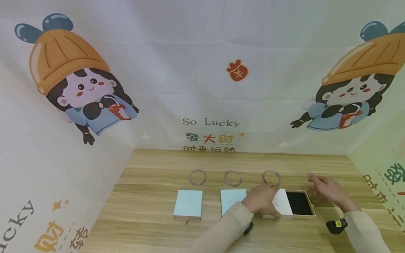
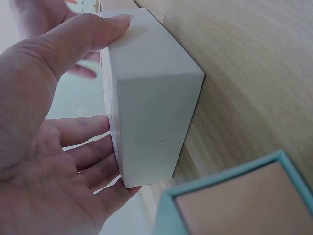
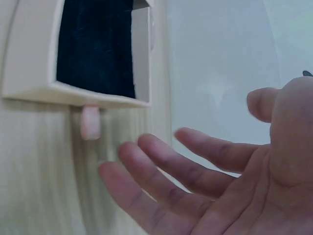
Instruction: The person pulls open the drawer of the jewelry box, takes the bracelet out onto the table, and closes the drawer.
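My left hand grips the white sleeve of a small drawer box, thumb on one side and fingers on the opposite one. In the left wrist view the box shows its plain white end. The box's drawer is pulled partway out to the right, showing a black lining and nothing else inside. A short pinkish pull tab sticks out from the drawer's end. Just beyond that tab, my right hand hovers with spread, slightly bent fingers, holding nothing. Behind the box lies a translucent bangle, close to my left fingers.
Two pale blue boxes stand in a row to the left, one at far left and one partly behind my left forearm. Two more bangles, a left one and a middle one, lie behind them. A printed cloth encloses the wooden table.
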Motion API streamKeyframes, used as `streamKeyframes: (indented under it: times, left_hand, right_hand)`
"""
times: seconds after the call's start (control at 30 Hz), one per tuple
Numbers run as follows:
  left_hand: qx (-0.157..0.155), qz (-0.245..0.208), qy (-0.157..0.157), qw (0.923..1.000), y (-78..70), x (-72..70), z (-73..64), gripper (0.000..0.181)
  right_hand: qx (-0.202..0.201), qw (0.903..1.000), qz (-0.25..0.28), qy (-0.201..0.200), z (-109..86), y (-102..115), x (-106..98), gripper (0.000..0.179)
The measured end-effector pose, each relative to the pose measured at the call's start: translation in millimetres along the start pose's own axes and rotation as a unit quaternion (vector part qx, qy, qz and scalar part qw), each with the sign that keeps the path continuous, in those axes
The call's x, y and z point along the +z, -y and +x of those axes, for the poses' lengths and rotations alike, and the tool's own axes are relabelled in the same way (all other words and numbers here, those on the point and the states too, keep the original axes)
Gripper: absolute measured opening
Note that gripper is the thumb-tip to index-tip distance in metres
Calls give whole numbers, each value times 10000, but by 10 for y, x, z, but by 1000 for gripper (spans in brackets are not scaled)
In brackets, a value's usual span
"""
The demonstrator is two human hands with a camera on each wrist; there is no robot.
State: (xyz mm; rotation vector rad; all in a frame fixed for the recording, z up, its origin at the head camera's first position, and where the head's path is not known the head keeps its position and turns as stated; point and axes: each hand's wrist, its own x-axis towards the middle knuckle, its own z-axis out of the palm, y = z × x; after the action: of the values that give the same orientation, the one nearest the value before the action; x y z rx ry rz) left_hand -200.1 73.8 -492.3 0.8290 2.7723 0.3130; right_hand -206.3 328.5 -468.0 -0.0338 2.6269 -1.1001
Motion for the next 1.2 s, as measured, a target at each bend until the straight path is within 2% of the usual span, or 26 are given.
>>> streamKeyframes:
  times: [0.17, 0.33, 0.63, 0.83, 1.0, 1.2]
  left_hand:
    - [-13, -68, 13, 10000, 0, -9, 2, 93]
    - [-12, -88, 40, 10000, -5, -4, 10, 94]
    - [-35, -121, 6, 9999, 5, -1, -6, 94]
    - [10, -109, 24, 9999, -6, -15, -10, 93]
    - [3, -98, 42, 9999, -3, -12, -10, 94]
    - [-18, -106, 49, 9999, 0, 0, -9, 95]
  right_hand:
    - [317, 9976, 523, 320, -62, -150, 50, 76]
    - [406, 9958, 657, 485, -117, -265, 131, 58]
    - [-214, 9960, 622, 598, -169, -406, 230, 35]
    - [-374, 9967, 637, 336, -195, -455, 280, 29]
    - [-128, 9986, 513, -23, -189, -457, 326, 26]
    - [13, 9978, 619, -255, -184, -500, 370, 21]
